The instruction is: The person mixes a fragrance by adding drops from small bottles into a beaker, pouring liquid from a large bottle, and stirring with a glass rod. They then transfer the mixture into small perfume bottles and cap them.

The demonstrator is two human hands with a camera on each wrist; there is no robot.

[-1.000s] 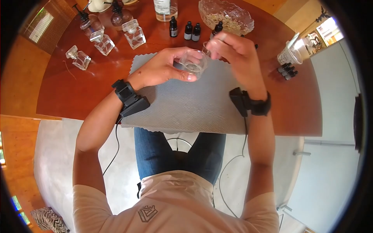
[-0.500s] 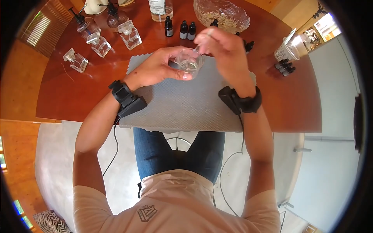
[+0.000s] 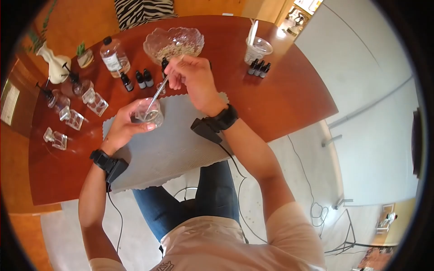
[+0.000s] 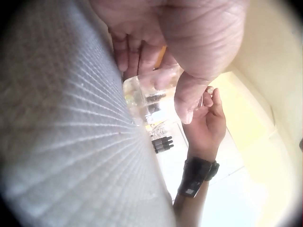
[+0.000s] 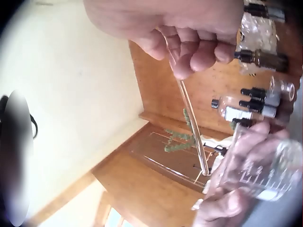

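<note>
My left hand (image 3: 124, 125) grips a clear beaker (image 3: 153, 118) tilted above the grey mat (image 3: 176, 135); printed measuring lines show on the beaker (image 5: 265, 182) in the right wrist view. My right hand (image 3: 194, 81) pinches the upper end of a thin clear rod (image 3: 159, 92), which slants down to the beaker's mouth in the head view. In the right wrist view the rod (image 5: 191, 116) hangs from the fingers, its lower end outside the beaker's wall. Behind the beaker stands a small glass (image 3: 161, 88).
Dark dropper bottles (image 3: 144, 78) stand behind the mat, near a labelled bottle (image 3: 115, 61) and a glass bowl (image 3: 174, 45). Square glass bottles (image 3: 56, 139) are at left, with a white vase (image 3: 56, 65) beyond. A cup (image 3: 257, 50) and several small dark bottles (image 3: 259, 68) stand at right.
The head view has turned and shifted, so the table's things appear lower and farther left. The rod between my right fingers now shows clearly. My left hand still holds the beaker.
</note>
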